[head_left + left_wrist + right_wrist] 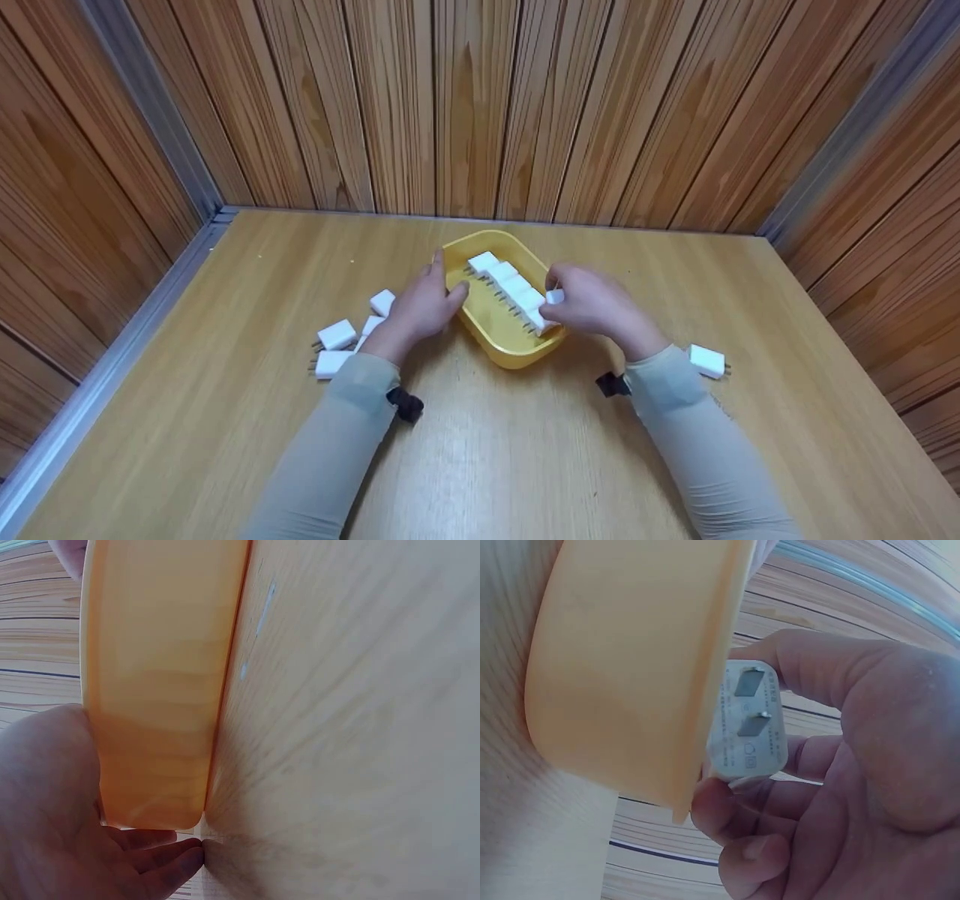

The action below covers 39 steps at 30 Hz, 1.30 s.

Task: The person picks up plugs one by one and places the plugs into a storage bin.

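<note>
A yellow plastic box [512, 361] holds a row of white plug adapters [513, 287], their metal prongs facing left. My left hand [424, 306] grips the box's left side, thumb over the rim and fingers along the outside; in the left wrist view the fingers [169, 862] lie around the box's end. My right hand [592, 301] pinches a white two-prong plug adapter [751, 720] between thumb and fingers at the right rim. That adapter's prongs face the wrist camera, and its far end is hidden behind the box wall [630, 667].
Several more white adapters [337, 334] lie on the table left of the box, partly covered by my left hand and wrist. Another adapter [706, 361] lies beside my right forearm. Wood-panelled walls [465, 112] stand behind and at both sides of the table [480, 457].
</note>
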### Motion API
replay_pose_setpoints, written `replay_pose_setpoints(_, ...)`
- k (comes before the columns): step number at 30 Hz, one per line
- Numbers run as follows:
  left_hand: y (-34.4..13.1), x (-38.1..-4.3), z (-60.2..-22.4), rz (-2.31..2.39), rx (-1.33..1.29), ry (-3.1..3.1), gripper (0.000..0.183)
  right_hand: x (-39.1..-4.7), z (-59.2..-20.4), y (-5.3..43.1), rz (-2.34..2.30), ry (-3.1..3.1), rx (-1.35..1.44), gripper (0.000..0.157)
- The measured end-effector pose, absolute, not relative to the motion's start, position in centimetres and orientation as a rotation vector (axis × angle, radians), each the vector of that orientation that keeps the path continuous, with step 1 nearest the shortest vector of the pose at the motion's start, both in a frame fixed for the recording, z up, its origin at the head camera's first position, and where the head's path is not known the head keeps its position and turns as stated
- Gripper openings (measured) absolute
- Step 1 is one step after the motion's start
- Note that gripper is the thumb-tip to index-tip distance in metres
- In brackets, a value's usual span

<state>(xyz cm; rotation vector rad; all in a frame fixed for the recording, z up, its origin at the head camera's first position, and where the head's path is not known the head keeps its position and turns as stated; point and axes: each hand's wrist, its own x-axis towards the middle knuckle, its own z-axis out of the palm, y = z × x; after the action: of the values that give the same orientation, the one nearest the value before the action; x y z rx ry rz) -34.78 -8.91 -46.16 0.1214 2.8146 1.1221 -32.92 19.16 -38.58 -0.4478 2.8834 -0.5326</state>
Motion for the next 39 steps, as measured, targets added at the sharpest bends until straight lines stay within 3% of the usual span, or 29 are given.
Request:
replay_pose_setpoints(13,-8.9,-34.7,-46.2,1.129,0.082,2.788,0.094,-32.5,-39.2,18.2,-0.414,2.865,-0.419,0.034)
replay_pose_setpoints(30,-9.0,-34.7,-46.1,1.11,0.113,2.805,0.095,-32.2,-39.6,17.7,-0.246,2.935,-0.588,0.018)
replay_pose_setpoints(39,-8.9,-34.7,-46.1,1.119,0.106,2.81,0.094,-32.1,-40.0,17.6,-0.289,2.926,-0.545,0.019)
